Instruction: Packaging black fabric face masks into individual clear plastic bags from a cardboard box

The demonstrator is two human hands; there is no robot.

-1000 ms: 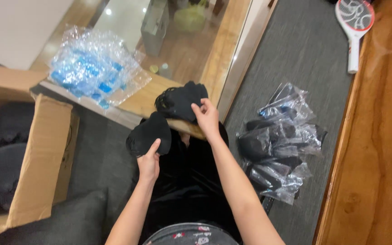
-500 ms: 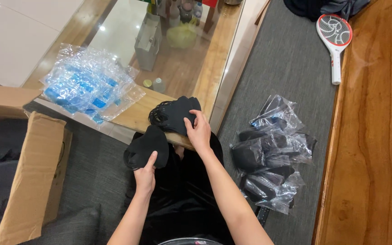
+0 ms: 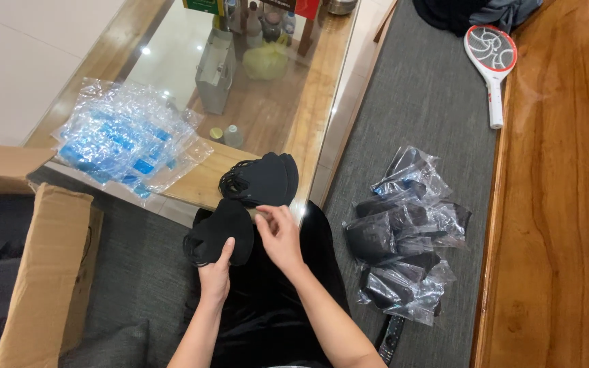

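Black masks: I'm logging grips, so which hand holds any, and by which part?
The left hand holds a stack of black masks by its lower edge; the right hand fingers its side.

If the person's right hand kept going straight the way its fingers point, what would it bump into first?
Probably the fanned stack of black fabric face masks on the wooden edge of the glass-topped table: the right hand points up towards it, almost touching. Depth is hard to judge.

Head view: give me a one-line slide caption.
Left hand holds a stack of black masks while the right hand touches it, beside more masks on a glass table.
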